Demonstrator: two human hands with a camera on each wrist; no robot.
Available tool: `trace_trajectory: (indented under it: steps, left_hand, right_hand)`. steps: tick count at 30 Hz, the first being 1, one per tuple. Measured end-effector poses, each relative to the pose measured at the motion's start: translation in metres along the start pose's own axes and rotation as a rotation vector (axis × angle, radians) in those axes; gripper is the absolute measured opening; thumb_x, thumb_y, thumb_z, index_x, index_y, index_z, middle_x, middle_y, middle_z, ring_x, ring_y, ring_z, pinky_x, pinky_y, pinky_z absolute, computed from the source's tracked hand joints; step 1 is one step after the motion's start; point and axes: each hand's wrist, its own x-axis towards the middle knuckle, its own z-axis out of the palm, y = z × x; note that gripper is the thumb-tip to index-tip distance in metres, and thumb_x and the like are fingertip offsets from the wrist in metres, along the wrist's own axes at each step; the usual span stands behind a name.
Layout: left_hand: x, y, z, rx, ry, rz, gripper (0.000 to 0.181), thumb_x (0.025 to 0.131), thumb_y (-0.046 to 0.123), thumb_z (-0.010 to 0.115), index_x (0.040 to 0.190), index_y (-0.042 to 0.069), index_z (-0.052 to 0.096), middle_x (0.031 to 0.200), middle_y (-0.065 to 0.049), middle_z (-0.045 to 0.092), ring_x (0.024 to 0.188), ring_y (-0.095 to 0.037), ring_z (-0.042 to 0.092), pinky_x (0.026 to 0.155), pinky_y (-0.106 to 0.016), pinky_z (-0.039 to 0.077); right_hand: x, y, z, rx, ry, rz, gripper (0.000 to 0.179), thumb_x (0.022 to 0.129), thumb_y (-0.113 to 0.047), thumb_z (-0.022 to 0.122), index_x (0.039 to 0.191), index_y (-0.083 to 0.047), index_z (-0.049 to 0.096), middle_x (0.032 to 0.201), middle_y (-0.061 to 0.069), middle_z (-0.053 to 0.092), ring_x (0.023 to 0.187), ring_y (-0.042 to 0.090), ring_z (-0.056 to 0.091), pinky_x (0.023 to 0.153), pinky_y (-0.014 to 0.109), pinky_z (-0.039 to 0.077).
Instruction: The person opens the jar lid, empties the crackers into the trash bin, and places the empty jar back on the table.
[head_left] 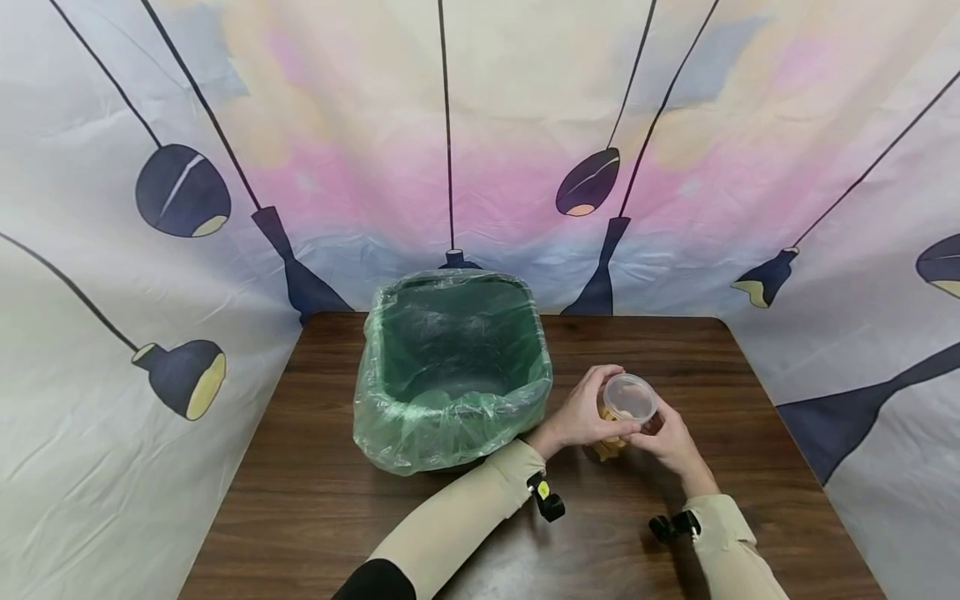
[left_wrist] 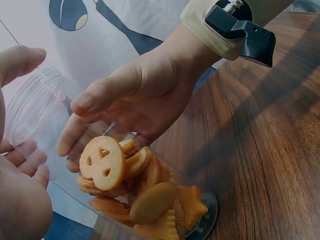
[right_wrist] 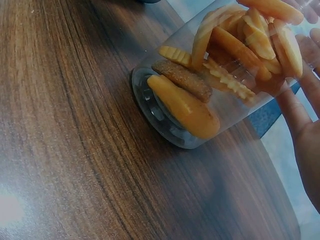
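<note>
A clear plastic jar (head_left: 631,399) of golden snack pieces (left_wrist: 150,192) stands tilted low over the table's right half. One round piece has three cut-out holes, and others are ridged or elongated. My left hand (head_left: 579,417) grips the jar's left side near its top, thumb across the front. From the right, my right hand (head_left: 672,443) holds the jar between thumb and fingers. The left wrist view shows ridged rings around the jar's top end; whether a lid is on, I cannot tell. Its dark base rim (right_wrist: 162,120) is near or touching the wood.
Left of my hands stands a bin (head_left: 450,333) lined with a green translucent plastic bag (head_left: 442,429), its mouth facing up. The brown wooden table (head_left: 315,500) ends at a hanging cloth (head_left: 360,150) printed with lamps. Each wrist carries a small black camera (head_left: 549,500).
</note>
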Motion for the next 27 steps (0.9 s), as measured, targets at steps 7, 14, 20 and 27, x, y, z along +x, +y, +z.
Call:
trace_trajectory:
  steps: [7,14,20,27]
  left_hand:
    - [0.003,-0.0023,0.0015,0.01,-0.001,0.019,0.079,0.079,0.023,0.08,0.144,0.009,0.037,0.137,-0.01,0.046,0.118,-0.02,0.053,0.096,-0.021,0.044]
    - [0.0047,-0.0036,0.0029,0.0,0.0,0.016,0.079,0.079,0.023,0.08,0.144,0.009,0.037,0.137,-0.009,0.047,0.118,-0.02,0.053,0.096,-0.022,0.044]
    - [0.0064,-0.006,0.0033,-0.018,0.0,0.029,0.073,0.08,0.021,0.078,0.141,0.009,0.04,0.132,-0.009,0.05,0.116,-0.022,0.055,0.095,-0.025,0.047]
    - [0.007,-0.0064,0.0033,-0.026,0.017,0.033,0.07,0.079,0.023,0.079,0.138,0.007,0.045,0.128,-0.01,0.054,0.112,-0.026,0.058,0.091,-0.024,0.048]
  right_hand:
    - [-0.0001,0.0037,-0.0018,-0.002,-0.013,-0.004,0.071,0.074,0.022,0.067,0.137,0.018,0.035,0.122,-0.008,0.057,0.106,0.002,0.058,0.081,0.014,0.051]
    - [0.0003,0.0047,-0.0018,-0.014,-0.012,-0.012,0.071,0.073,0.022,0.068,0.136,0.018,0.036,0.121,-0.005,0.058,0.101,0.002,0.059,0.077,0.015,0.052]
    - [0.0014,0.0043,-0.0015,-0.013,-0.014,-0.01,0.068,0.075,0.02,0.068,0.135,0.017,0.038,0.12,0.001,0.059,0.101,0.002,0.06,0.079,0.016,0.052]
    - [0.0018,0.0012,-0.0001,-0.022,-0.002,0.002,0.067,0.074,0.021,0.069,0.135,0.016,0.04,0.118,0.019,0.058,0.1,0.002,0.06,0.078,0.017,0.053]
